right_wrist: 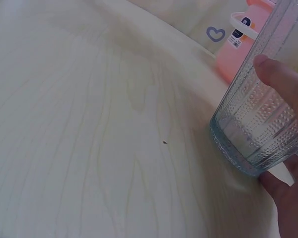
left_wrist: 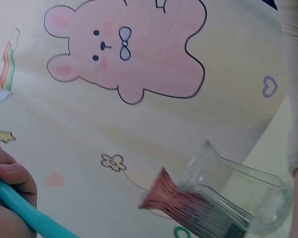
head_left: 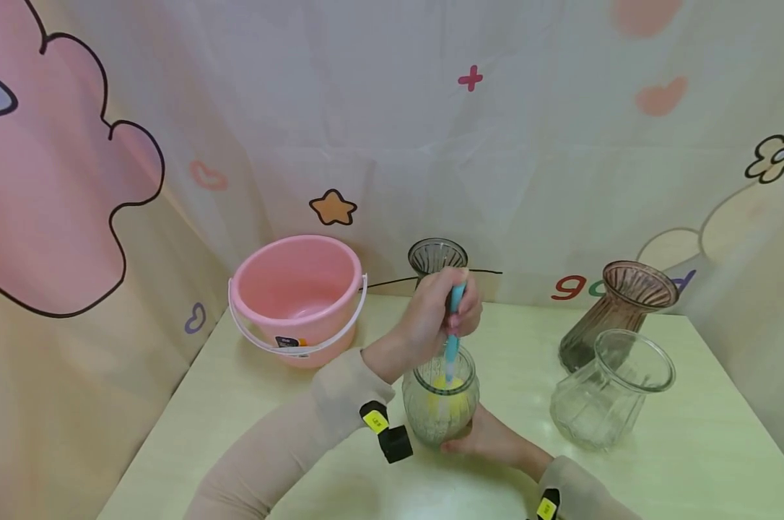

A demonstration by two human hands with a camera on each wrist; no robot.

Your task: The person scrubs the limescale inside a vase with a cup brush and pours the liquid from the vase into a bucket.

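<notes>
My left hand (head_left: 440, 310) grips the teal handle of a bottle brush (head_left: 453, 350), its fingers curled round it above the vase mouth. The brush's yellow head shows blurred through the glass of a clear ribbed vase (head_left: 424, 415). Low on that vase, my right hand (head_left: 489, 437) holds its side. In the right wrist view, the thumb lies along the textured glass vase (right_wrist: 253, 119) and fingers reach under its base, which appears tilted. The left wrist view shows the fingers (left_wrist: 20, 176) round the teal brush handle (left_wrist: 27, 213).
A pink bucket (head_left: 301, 328) with a white handle stands at the back left. Behind my left hand is a dark grey glass vase (head_left: 437, 253). To the right are a brownish-pink glass vase (head_left: 616, 307) and a clear glass vase (head_left: 593, 412). A printed curtain (head_left: 392, 144) hangs behind the table.
</notes>
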